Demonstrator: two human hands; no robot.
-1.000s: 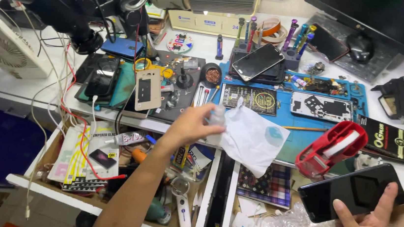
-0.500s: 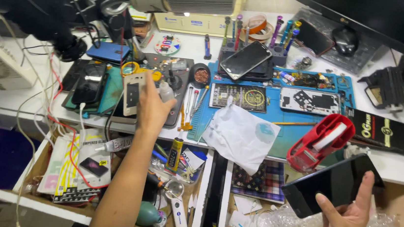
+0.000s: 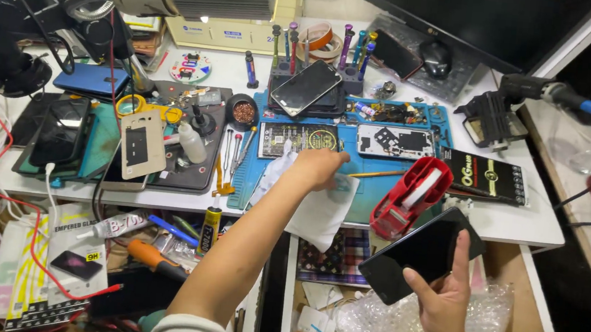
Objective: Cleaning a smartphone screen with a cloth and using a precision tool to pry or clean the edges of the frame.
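I see a white desk (image 3: 514, 223) crowded with repair gear. A blue work mat (image 3: 367, 169) covers its middle, with a white cloth (image 3: 319, 215) draped over the mat's front edge. A red tape dispenser (image 3: 409, 197) stands just right of the cloth, a black flat box (image 3: 486, 177) beside it. On the left I make out a dark mat (image 3: 193, 138) with a small white bottle (image 3: 191, 141), and a teal pad (image 3: 99, 143) carrying a dark phone (image 3: 59, 132). At the back stand a tool holder (image 3: 311, 81), a keyboard (image 3: 428, 67) and a monitor (image 3: 483, 18).
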